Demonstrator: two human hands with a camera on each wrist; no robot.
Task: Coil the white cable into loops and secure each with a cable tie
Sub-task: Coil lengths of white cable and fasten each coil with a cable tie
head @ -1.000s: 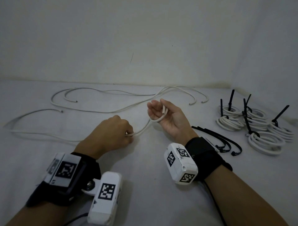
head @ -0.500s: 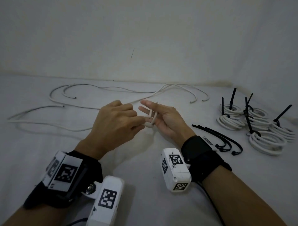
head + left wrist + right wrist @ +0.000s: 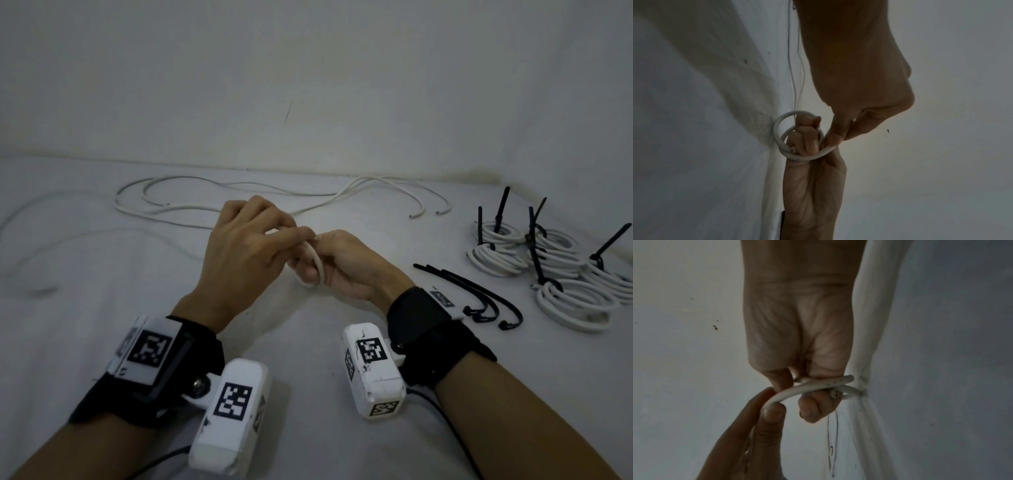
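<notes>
Where both hands [image 3: 284, 253] meet, coiled white cable [image 3: 317, 265].

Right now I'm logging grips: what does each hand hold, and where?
Both hold the white cable. The right hand grips its small coil, loops around curled fingers; the left hand pinches the strand feeding that coil.

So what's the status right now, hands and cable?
Right hand grips the small white cable coil. Left hand pinches its next turn. Black cable ties untouched. Nothing blocking.
</notes>
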